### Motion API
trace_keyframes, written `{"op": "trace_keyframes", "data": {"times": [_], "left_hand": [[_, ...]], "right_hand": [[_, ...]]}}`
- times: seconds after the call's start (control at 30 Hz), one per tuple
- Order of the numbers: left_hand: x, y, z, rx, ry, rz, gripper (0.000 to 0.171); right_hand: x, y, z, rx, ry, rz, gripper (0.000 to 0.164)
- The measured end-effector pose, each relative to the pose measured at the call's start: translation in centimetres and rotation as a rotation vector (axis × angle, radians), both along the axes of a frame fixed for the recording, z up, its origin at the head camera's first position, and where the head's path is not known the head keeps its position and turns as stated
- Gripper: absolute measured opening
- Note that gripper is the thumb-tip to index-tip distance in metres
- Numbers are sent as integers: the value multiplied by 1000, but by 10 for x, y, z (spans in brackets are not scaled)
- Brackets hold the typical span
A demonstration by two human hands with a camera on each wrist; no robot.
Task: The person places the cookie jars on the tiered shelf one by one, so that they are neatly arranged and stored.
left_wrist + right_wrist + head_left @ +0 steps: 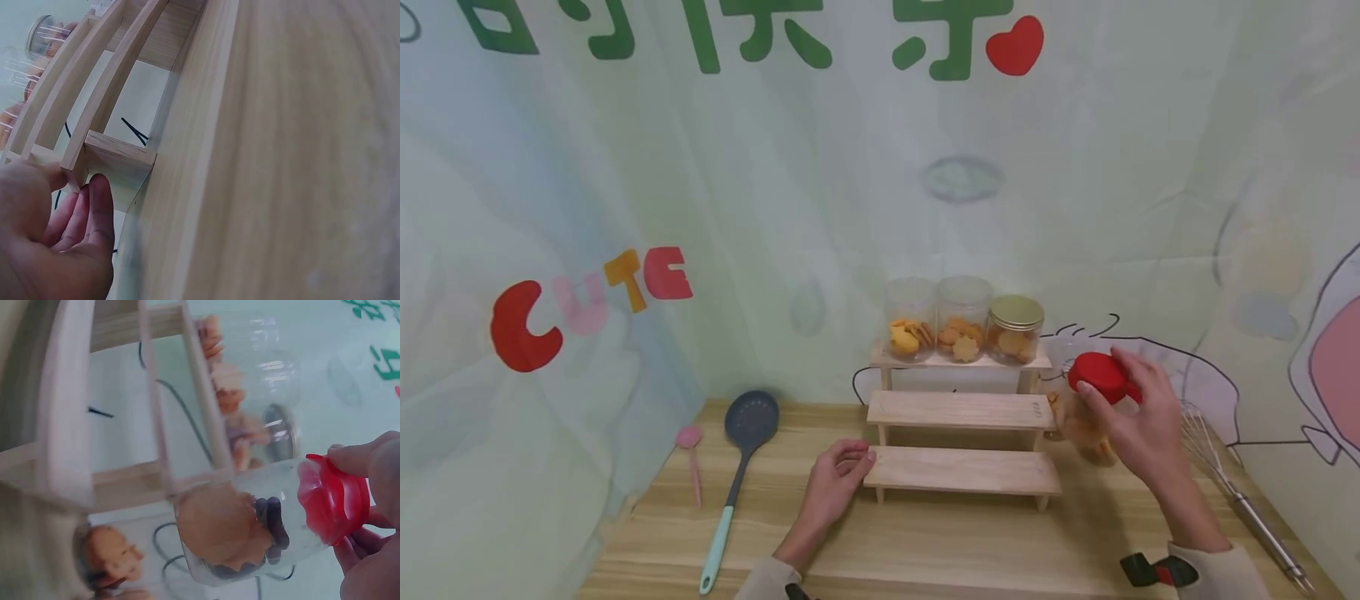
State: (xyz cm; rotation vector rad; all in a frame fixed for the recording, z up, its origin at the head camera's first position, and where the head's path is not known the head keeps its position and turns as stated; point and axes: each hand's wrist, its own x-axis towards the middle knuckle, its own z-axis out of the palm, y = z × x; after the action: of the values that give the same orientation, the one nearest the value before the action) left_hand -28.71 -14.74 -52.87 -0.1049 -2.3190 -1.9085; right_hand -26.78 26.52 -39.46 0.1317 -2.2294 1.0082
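My right hand (1142, 417) grips the red lid (1101, 377) of a clear jar (225, 531) from above. Cookies and some dark pieces show inside this jar, which is held up beside the right end of a three-step wooden display rack (962, 471). My left hand (835, 483) pinches the left end of the rack's lowest step, thumb on one side and fingertips (100, 187) at its underside. Along the top step stand two clear jars of cookies, a left jar (912, 321) and a middle jar (964, 321), plus a gold-lidded jar (1015, 329) on the right.
More cookies (112, 553) show in a clear container low beside the rack. To the left on the wooden table (647, 542) lie a pink spoon (692, 458) and a grey skimmer (751, 421) with a mint handle. A whisk (1240, 500) lies at the right edge. A printed cloth hangs behind.
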Motion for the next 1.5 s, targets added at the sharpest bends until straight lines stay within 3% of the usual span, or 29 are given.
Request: {"op": "trace_keyframes", "data": {"times": [0.13,0.3,0.6,1.03,1.13,1.33,1.5], "left_hand": [[0,-2,1,1,-1,-4,36],[1,-3,1,-1,-8,0,35],[1,-2,0,-4,-16,7,34],[0,-2,-1,-27,-16,-10,37],[1,-2,0,-24,-11,-14,37],[1,-4,1,-24,-19,-22,37],[0,-4,1,-31,-22,-17,36]], "right_hand": [[1,-13,13,16,13,29,72],[-4,-38,18,11,-6,134,69],[-25,-94,12,-43,-44,291,68],[-58,-162,5,-233,-41,492,68],[-60,-170,2,-244,-49,500,70],[-61,-180,-2,-213,-78,434,75],[-62,-184,-4,-264,-127,410,76]]}}
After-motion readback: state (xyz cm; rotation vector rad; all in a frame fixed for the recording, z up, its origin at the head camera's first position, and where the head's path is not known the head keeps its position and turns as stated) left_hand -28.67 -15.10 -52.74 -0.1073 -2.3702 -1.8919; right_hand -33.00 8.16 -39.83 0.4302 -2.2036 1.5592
